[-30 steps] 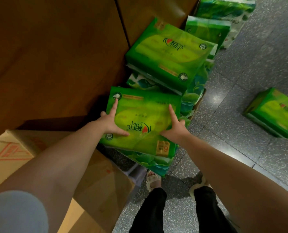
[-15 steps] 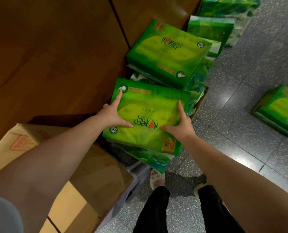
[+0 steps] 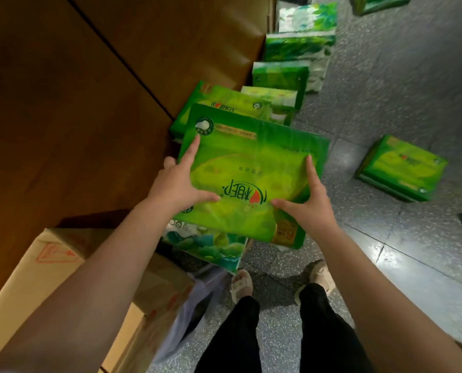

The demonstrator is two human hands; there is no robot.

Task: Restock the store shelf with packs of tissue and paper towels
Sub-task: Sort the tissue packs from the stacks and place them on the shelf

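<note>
The grey speckled floor (image 3: pixel 386 76) carries a row of green tissue packs (image 3: pixel 297 47) along the wooden panel, one lone pack (image 3: pixel 402 168) lying apart, and seemingly a cardboard box (image 3: pixel 63 265) at the near left.

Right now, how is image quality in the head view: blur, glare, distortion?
Head view: wide-angle bending at the edges; glare on the floor tiles at right; far tissue packs smeared; the held tissue pack fairly sharp; the wooden panel dim.
</note>
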